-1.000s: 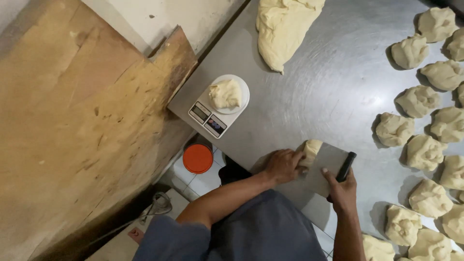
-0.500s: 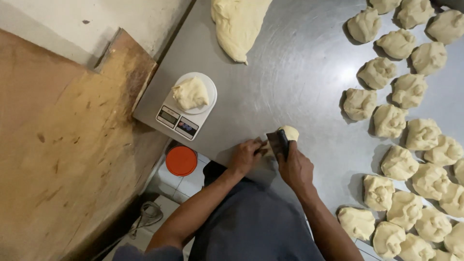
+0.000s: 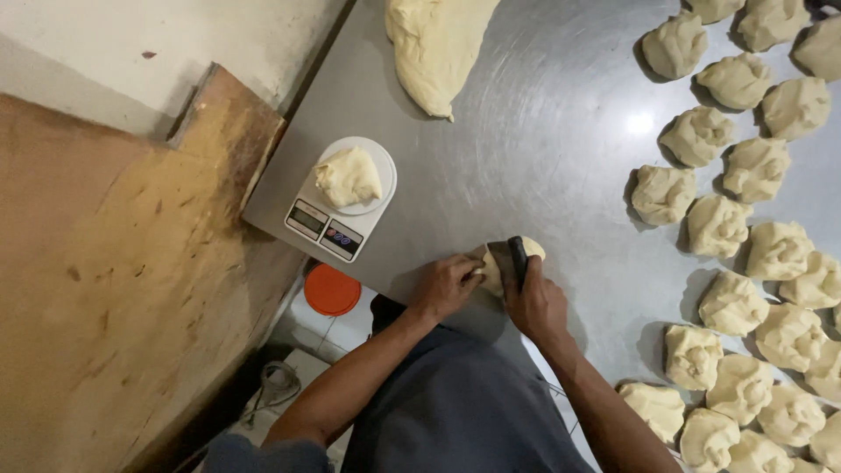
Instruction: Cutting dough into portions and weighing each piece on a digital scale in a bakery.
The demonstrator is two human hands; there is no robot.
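A small piece of pale dough (image 3: 531, 249) lies near the front edge of the steel table (image 3: 543, 149). My left hand (image 3: 445, 285) presses on its left side. My right hand (image 3: 536, 302) grips the black handle of a metal dough scraper (image 3: 506, 259), whose blade stands upright in the dough between my two hands. To the left, a white kitchen scale (image 3: 337, 219) carries a dough lump (image 3: 347, 176) on its round platform.
A large mass of dough (image 3: 438, 44) lies at the table's far side. Several portioned dough lumps (image 3: 718, 223) fill the right part of the table. An orange lid (image 3: 332, 289) sits below the table edge. A wooden board (image 3: 114, 263) stands at the left.
The scraper has turned from lying flat under my right hand to standing on edge in the dough. Both hands have drawn together around the small piece. The camera view has shifted.
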